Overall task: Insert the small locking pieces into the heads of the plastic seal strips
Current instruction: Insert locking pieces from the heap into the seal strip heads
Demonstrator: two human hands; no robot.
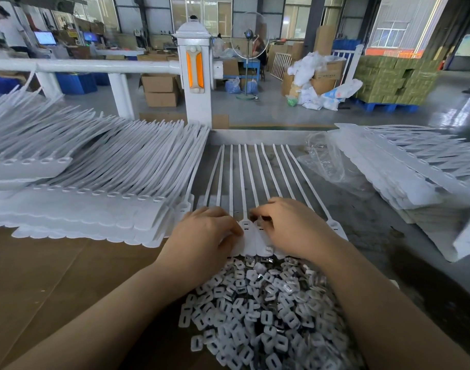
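A joined row of white plastic seal strips (251,174) lies in front of me, tails pointing away, heads (246,226) toward me. My left hand (201,236) rests on the heads at the left, fingers curled over them. My right hand (289,225) is at the heads in the middle, its fingertips pinching a small locking piece (259,219) against a head. A heap of small white locking pieces (265,308) with slots lies just below my wrists. Both hands hide most of the heads.
A big stack of seal strips (95,177) fills the left of the table, another stack (404,172) the right. A clear plastic bag (327,164) lies behind at right. Brown cardboard (55,276) covers the near left. A white railing post (195,73) stands behind.
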